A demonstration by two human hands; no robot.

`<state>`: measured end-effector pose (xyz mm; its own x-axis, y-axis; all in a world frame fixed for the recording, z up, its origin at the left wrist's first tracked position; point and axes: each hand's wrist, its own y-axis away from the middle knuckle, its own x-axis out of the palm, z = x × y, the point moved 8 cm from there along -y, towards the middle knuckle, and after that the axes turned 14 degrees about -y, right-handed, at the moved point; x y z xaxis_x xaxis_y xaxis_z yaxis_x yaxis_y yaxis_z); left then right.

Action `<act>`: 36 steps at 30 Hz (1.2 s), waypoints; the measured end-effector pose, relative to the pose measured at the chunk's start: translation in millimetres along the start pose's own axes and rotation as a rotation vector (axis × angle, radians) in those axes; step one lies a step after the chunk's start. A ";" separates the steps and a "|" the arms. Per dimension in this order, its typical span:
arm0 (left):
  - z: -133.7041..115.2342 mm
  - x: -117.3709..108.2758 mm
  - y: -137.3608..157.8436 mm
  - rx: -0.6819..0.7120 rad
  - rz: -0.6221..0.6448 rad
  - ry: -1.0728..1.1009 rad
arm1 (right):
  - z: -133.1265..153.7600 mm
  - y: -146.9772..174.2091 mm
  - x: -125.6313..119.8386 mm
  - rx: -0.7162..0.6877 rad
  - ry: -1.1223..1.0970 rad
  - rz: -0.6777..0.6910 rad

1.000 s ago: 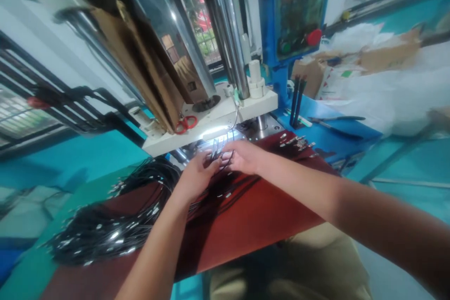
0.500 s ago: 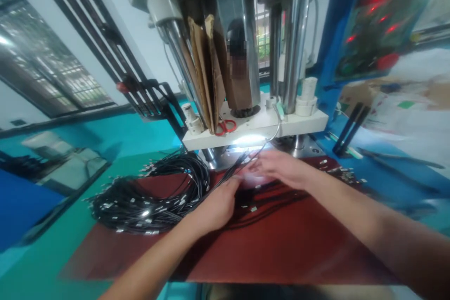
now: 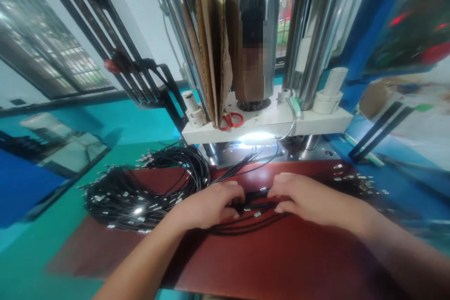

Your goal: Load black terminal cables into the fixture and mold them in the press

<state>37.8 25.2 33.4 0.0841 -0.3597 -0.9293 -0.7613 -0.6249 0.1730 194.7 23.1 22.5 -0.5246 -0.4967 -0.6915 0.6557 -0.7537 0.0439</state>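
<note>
A bundle of thin black cables [image 3: 256, 201] with small silvery tags lies across a red-brown mat [image 3: 267, 253]. My left hand [image 3: 214, 201] curls over the bundle from the left, thumb below and fingers above. From the other side, my right hand [image 3: 298, 197] pinches the same cables, a short stretch of them showing between both hands. Behind the hands, several cable ends [image 3: 242, 161] reach onto the metal plate of a press [image 3: 267, 124], under a bright lamp. Coiled black cables [image 3: 140, 201] with silvery ends are heaped at the left.
Red-handled scissors [image 3: 231, 121] and upright cardboard sheets [image 3: 214, 47] rest on the press platform. Steel columns [image 3: 184, 33] rise at its sides. More tagged cable ends [image 3: 362, 183] lie at the mat's right. A person's reflection shows in the central shiny column.
Both hands have left the cable ends near the press and come down onto the bundle in front, moving farther apart. The view has shifted, so the press looks closer.
</note>
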 end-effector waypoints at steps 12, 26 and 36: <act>-0.2 2.2 4.0 0.025 -0.039 0.009 | 3.1 -2.7 7.8 -0.008 0.009 0.023; 0.3 4.2 4.5 -0.018 -0.014 0.042 | -3.4 -1.7 7.0 0.128 -0.078 -0.032; 0.6 2.8 6.0 -0.059 0.006 0.053 | -0.2 -0.5 7.2 0.082 -0.101 -0.013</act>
<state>33.0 20.9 31.7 0.1142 -0.3989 -0.9099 -0.7227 -0.6618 0.1994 190.7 19.9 17.4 -0.5873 -0.5240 -0.6168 0.6041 -0.7910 0.0968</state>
